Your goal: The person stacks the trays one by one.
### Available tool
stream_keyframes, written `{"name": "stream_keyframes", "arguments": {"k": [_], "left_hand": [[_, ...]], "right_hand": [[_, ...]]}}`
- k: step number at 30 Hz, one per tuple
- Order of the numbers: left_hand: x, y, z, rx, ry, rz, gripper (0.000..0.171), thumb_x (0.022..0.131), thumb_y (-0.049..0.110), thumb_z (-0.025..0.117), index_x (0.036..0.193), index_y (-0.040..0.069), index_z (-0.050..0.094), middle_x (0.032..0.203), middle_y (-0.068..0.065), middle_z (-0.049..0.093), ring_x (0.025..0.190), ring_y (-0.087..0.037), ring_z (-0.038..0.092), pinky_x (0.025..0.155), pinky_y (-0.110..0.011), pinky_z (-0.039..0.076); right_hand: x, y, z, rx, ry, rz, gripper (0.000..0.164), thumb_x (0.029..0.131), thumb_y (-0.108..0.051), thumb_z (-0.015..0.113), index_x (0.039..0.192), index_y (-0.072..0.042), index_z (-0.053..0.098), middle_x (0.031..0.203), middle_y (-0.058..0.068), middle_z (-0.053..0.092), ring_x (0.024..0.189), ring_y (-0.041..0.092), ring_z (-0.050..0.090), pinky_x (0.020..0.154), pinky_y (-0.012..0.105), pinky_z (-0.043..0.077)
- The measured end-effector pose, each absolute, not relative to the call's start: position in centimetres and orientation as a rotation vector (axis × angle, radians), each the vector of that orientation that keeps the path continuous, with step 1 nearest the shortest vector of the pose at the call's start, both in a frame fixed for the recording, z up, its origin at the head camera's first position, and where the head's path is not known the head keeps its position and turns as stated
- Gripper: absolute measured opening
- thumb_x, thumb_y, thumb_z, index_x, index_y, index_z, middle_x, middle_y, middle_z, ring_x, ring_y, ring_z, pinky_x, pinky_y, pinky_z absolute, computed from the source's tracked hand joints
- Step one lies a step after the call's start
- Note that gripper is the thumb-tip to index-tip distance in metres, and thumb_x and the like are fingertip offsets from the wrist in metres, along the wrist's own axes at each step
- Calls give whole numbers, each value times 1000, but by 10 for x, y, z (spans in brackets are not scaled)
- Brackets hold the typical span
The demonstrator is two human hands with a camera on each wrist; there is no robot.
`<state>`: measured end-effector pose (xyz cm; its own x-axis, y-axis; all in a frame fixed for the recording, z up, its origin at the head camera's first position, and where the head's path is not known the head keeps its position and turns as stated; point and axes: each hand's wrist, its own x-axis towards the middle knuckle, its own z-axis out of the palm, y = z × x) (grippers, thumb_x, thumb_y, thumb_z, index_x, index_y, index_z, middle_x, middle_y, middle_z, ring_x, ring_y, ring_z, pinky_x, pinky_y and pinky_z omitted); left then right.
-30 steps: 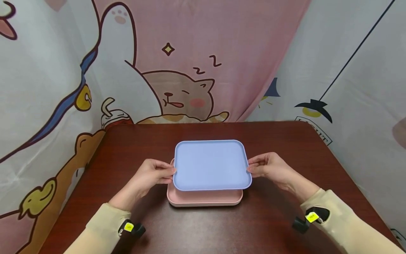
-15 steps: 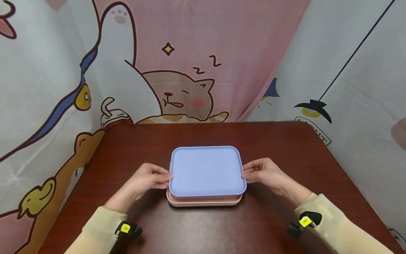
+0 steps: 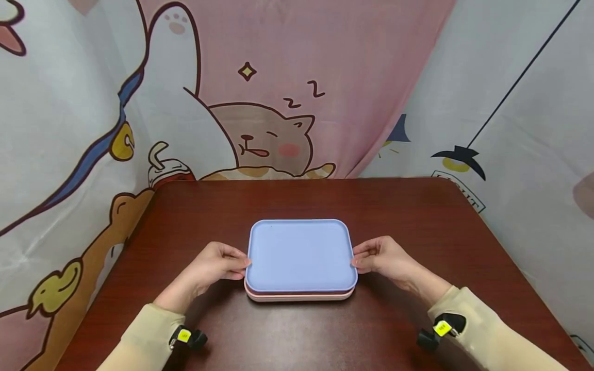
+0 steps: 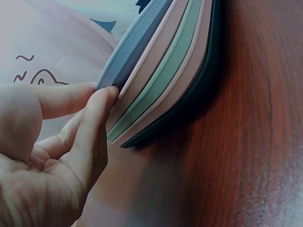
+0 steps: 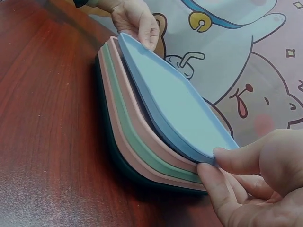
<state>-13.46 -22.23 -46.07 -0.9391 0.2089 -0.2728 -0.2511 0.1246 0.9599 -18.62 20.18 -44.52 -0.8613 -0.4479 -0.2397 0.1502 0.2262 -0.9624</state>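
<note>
A light blue rectangular tray (image 3: 301, 255) lies over a stack of matching trays, its near edge slightly above them. My left hand (image 3: 220, 262) pinches its left rim between thumb and fingers. At the opposite short side, my right hand (image 3: 382, 259) pinches the right rim. Below it, the left wrist view shows a pink tray (image 4: 151, 54), a green tray (image 4: 173, 59), another pink tray (image 4: 196, 59) and a dark tray (image 4: 213, 56) at the bottom. In the right wrist view a narrow dark gap runs between the blue tray and the upper pink one.
The stack stands on a dark reddish-brown wooden table (image 3: 301, 340). Behind and beside the table hangs a cartoon-printed curtain (image 3: 362, 62). A small black wrist camera sits on each cream sleeve (image 3: 148, 330).
Both hands have lowered the blue tray, bringing it nearer and a little left until it lines up over the stack. Less of the pink tray shows beneath it.
</note>
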Motion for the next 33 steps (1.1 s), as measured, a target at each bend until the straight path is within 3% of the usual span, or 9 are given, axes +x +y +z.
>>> {"name": "stream_keyframes", "arguments": {"k": [17,33], "left_hand": [[-130,-221,-458,-74,2119,1842,24,92,4,81,105,-14,71,85,-12,74,75,-20,72,72,-33,65],[-128,-221,-463,-106,2190,1828,24,92,6,83,103,-13,73,83,-13,74,71,-20,71,69,-33,65]], "right_hand": [[-184,203,-449,-268,2059,-1667,39,90,3,81,121,21,64,100,22,75,87,22,75,87,52,62],[-179,202,-450,-256,2074,-1679,39,90,3,82,120,21,64,98,20,75,87,21,74,83,45,64]]}}
